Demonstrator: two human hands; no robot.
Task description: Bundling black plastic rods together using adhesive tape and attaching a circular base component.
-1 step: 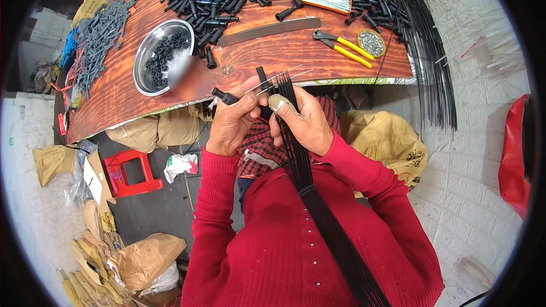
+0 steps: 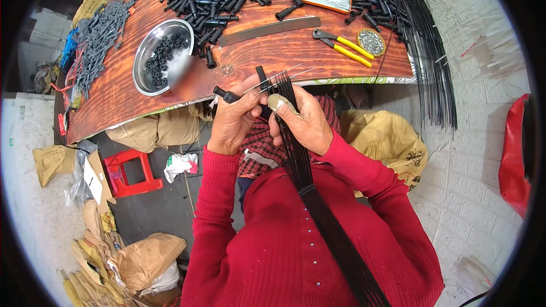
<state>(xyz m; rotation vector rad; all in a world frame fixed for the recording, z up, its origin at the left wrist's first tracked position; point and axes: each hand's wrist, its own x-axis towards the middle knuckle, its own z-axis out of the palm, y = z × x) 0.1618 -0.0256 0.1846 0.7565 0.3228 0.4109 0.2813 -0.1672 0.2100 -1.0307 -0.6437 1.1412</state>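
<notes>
A bundle of thin black rods point(image 2: 336, 239) slants down the red sweater point(image 2: 256, 244), its upper part held by the right hand point(image 2: 310, 122) in a narrow grip. Just left of the bundle, the left hand point(image 2: 230, 128) pinches a black plastic handle point(image 2: 226, 95). Beyond the bundle, the wooden tabletop point(image 2: 270, 51) bears a steel bowl point(image 2: 140, 71) leftward and yellow-handled pliers point(image 2: 354, 46) rightward.
</notes>
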